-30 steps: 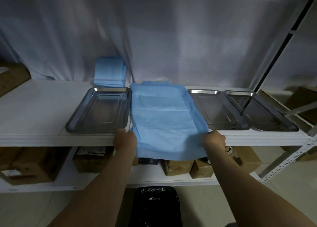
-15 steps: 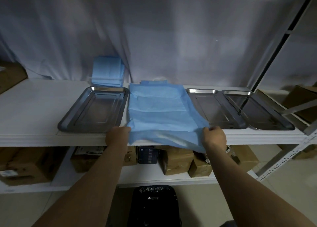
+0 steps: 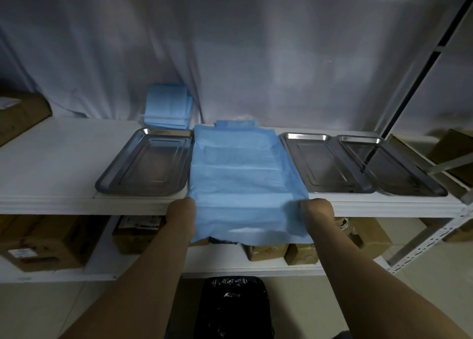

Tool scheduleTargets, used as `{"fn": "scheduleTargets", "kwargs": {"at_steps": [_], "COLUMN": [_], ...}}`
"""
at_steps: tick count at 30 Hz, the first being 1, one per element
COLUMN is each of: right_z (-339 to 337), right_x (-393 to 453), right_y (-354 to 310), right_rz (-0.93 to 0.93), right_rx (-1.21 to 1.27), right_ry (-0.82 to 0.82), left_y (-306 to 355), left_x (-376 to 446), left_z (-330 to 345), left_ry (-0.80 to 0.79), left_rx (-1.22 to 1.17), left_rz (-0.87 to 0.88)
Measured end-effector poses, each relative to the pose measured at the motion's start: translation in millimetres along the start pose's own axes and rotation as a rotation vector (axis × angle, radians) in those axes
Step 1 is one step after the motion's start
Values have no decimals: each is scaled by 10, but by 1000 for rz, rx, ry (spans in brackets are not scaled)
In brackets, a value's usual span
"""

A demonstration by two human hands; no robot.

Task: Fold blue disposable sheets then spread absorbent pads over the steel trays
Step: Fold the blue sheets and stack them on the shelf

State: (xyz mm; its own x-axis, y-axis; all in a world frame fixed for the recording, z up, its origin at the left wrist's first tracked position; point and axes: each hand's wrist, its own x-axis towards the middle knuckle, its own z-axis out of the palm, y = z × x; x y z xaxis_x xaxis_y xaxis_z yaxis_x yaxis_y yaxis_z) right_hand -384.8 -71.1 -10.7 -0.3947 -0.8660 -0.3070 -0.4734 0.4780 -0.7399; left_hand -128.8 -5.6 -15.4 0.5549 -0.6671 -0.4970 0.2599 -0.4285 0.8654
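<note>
Two hands hold the near end of one blue sheet (image 3: 236, 175). The left hand (image 3: 181, 210) grips its left edge and the right hand (image 3: 317, 210) grips its right edge, each with fingers curled round the material at the front lip of the white shelf (image 3: 51, 159). The sheet lies lengthwise on the shelf, its far end close to the draped backdrop, while its near end overhangs the lip and hangs free between the forearms.

A left steel tray (image 3: 146, 162) sits just beside the sheet's left edge. A middle tray (image 3: 325, 162) sits just beside its right edge, the sheet slightly overlapping the tray's rim. A right tray (image 3: 391, 164) touches the middle one. All three are bare. A stack of folded blue sheets (image 3: 167, 109) stands behind the left tray.

Assessment: a fold is in hand, and no pad is laid. Risks: uneven pull between the hands would skew the fold line. The light material may also drag across a tray rim and shift the tray. The unsupported overhang could slip off the lip if either grip loosens.
</note>
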Motion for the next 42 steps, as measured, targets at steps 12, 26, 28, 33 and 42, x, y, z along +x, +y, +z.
{"fn": "scheduleTargets", "kwargs": {"at_steps": [12,26,28,33,42], "right_z": [-42,850,1034,1446,1549], "right_x": [38,-498,-607,-588,-596], "right_y": [52,-855,-986,-1109,-1001], "right_rz": [95,-659,-779,-887,-889], "right_rx": [-55,-119,-243,-825,-979], "right_ry": [42,-373,-507,-588,-473], "left_y": [-101,-76,-25,-64,-129], "left_x": [75,148,73,78,161], "left_z": [-16,-102,-137,-252,-358], "left_ry": [-136,-225,-272,-446,-636], "left_rx": [-17,-40,-8,120,238], "left_rz": [-32,-36,-45,-100,-115]}}
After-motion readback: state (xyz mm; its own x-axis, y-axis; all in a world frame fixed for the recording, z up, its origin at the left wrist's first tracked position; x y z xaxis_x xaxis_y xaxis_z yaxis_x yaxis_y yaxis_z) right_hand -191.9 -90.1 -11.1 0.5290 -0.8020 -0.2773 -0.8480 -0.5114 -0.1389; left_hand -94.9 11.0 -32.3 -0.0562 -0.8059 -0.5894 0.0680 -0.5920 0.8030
